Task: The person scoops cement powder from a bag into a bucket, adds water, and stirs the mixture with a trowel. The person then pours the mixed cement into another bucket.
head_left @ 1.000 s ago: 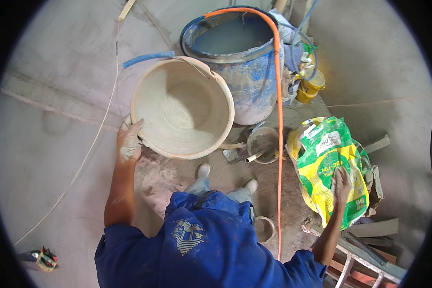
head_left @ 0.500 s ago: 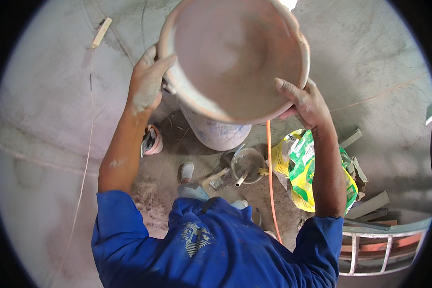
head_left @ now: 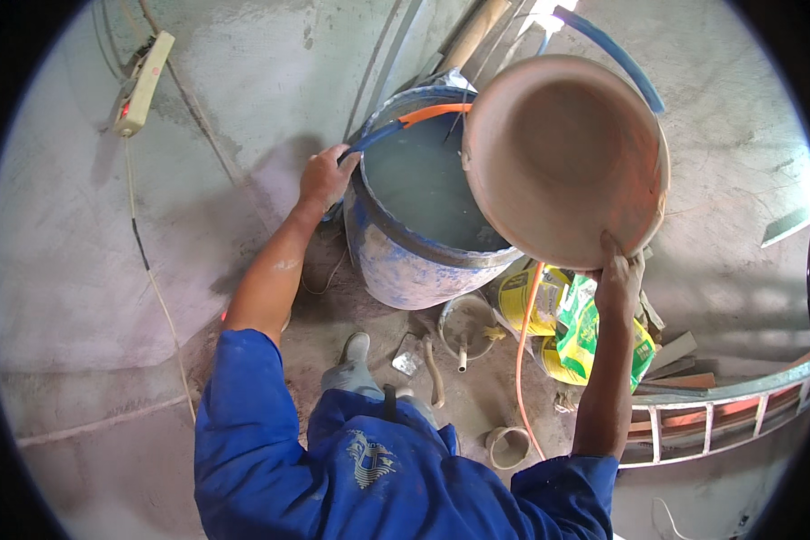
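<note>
A wide round basin, coated inside with dried reddish-brown mud, is tilted with its hollow toward me. My right hand grips its lower right rim, thumb inside. Behind and left of it stands a big blue-grey barrel of cloudy greenish water. At the barrel's left rim, my left hand is closed round the blue part of a hose. An orange length of that hose runs over the barrel's mouth toward the basin. The basin hides the barrel's right side.
A power strip hangs on the left wall. Below the barrel are a small bucket, a wooden-handled tool and a small round pot. Yellow-green bags and a ladder lie right. An orange hose crosses the floor.
My left hand has left the basin's rim and taken hold of the hose at the barrel. The basin has swung right and down in my right hand, uncovering the water.
</note>
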Tool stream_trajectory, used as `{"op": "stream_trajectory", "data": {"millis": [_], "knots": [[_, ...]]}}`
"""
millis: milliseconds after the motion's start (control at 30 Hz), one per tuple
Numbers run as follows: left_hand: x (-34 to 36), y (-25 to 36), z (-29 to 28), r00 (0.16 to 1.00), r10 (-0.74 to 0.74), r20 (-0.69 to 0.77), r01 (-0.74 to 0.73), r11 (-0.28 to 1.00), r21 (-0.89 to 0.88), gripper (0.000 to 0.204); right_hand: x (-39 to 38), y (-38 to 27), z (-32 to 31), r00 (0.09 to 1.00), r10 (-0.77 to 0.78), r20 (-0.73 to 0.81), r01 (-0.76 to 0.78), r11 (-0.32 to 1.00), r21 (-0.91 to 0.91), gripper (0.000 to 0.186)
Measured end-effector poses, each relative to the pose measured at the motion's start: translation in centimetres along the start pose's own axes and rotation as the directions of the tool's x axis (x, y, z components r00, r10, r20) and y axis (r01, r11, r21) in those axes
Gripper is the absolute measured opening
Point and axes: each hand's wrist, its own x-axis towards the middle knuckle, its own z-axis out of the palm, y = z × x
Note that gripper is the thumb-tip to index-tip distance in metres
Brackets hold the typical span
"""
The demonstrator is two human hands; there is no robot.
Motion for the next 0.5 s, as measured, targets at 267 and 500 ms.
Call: {"op": "stream_trajectory", "data": {"millis": [267, 500], "knots": [[7.4, 0.7, -0.1, 0.999, -0.004, -0.043, 0.011, 0.985, 0.171, 0.048, -3.8, 0.4, -1.3, 0.976, -0.018, -0.216, 0.005, 0.998, -0.059, 0.041], [17.8, 2.5, 3.0, 0.983, -0.044, 0.177, 0.018, 0.989, 0.146, 0.052, -0.7, 0.8, 6.2, 0.991, -0.056, -0.121, 0.032, 0.980, -0.196, 0.024]]}}
